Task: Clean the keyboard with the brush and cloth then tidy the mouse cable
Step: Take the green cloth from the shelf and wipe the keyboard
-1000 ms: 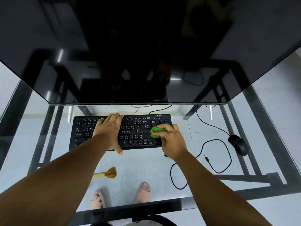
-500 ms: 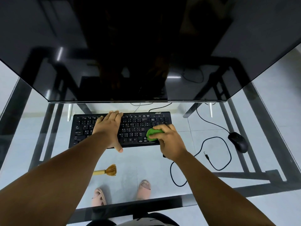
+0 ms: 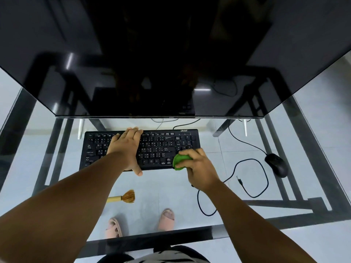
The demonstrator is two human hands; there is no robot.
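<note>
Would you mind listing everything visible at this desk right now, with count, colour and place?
keyboard: one, black, on the glass desk under the monitor's lower edge
cloth: one, green, at the keyboard's near right corner
brush: one, tan bristles and pale handle, on the desk nearer than the keyboard
mouse: one, black, on the desk to the right
mouse cable: one, black, looped loosely on the desk beside the mouse
monitor: one, black, screen dark, at the far side
glass desk: one, clear top on a dark frame
left hand: flat on the keyboard
right hand: grips the cloth
feet in sandals: two, seen through the glass
</note>
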